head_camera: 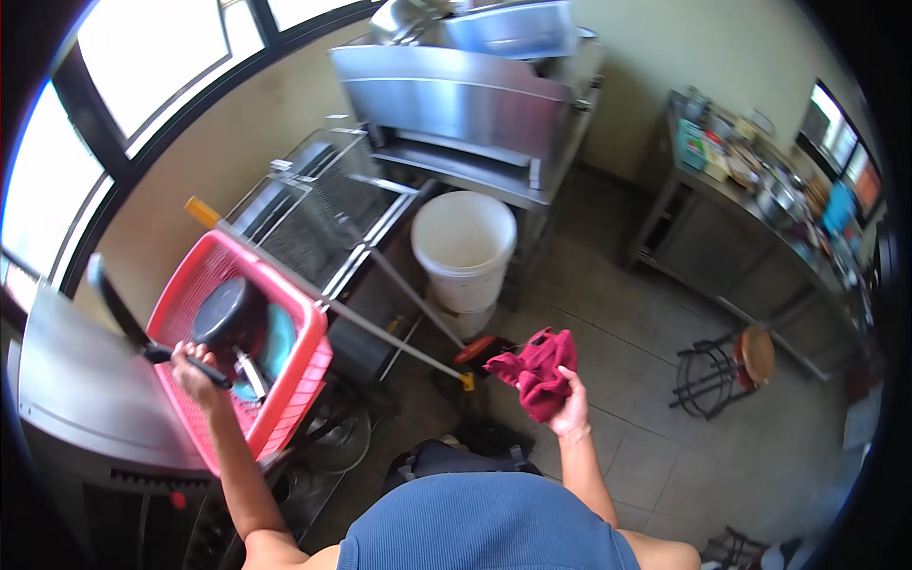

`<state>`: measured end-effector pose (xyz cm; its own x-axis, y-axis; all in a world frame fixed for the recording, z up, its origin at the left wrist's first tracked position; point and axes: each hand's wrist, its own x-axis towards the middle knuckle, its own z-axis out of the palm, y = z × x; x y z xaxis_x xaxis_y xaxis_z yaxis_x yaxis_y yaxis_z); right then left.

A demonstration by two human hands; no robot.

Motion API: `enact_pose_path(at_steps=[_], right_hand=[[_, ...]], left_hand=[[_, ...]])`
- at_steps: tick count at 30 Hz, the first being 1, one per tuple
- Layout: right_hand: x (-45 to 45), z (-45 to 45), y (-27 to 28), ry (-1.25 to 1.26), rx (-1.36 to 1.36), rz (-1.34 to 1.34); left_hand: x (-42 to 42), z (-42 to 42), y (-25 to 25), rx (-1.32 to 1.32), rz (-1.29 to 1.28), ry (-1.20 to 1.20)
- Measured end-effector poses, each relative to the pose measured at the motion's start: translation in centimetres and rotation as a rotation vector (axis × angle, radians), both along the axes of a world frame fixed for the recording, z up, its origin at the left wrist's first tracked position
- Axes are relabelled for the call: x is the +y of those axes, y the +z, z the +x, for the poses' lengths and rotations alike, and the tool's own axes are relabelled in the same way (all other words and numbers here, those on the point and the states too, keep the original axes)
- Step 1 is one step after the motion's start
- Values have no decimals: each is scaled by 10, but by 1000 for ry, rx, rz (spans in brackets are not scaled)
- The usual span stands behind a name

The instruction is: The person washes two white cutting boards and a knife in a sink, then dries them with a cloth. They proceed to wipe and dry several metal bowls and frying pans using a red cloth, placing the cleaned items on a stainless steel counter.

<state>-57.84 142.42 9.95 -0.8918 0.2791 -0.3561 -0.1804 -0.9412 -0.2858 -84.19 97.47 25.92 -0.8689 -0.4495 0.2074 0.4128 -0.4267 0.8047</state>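
Note:
My left hand [196,374] grips the black handle of a dark pan [110,303], which is tilted up at the left and seen nearly edge-on. It is above the near left rim of a pink plastic basket [313,335]. In the basket lie a dark pot [231,313], teal plastic ware [280,342] and a utensil with a light, shiny surface [249,374]. My right hand [570,406] holds a crumpled dark red cloth [545,370] in front of my body, over the floor.
A stainless counter [85,377] stands left of the basket. Ahead are wire fryer baskets [299,214], a white bucket [463,235] and steel equipment [456,92]. Long poles [399,338] slant across. At right are a stool [754,356] and a loaded steel counter [748,242].

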Motion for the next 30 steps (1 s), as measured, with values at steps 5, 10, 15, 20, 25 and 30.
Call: enact_pose_path(at_steps=[5, 10, 15, 20, 25, 30], right_hand=[[35, 60, 3, -127, -50, 84], [84, 147, 6, -247, -93, 149], [121, 236, -4, -479, -226, 261], [134, 293, 14, -824, -204, 506], [176, 322, 22, -922, -768, 1511], [138, 339, -5, -767, -1070, 1696]], left_hand=[[116, 82, 43, 215, 82, -438], [227, 174, 39, -48, 217, -998], [321, 243, -37, -609, 323, -1681], [404, 337, -114, -1043, 66, -2034], [459, 395, -116, -1058, -338, -2418], [520, 410, -106, -976, -510, -2578]])
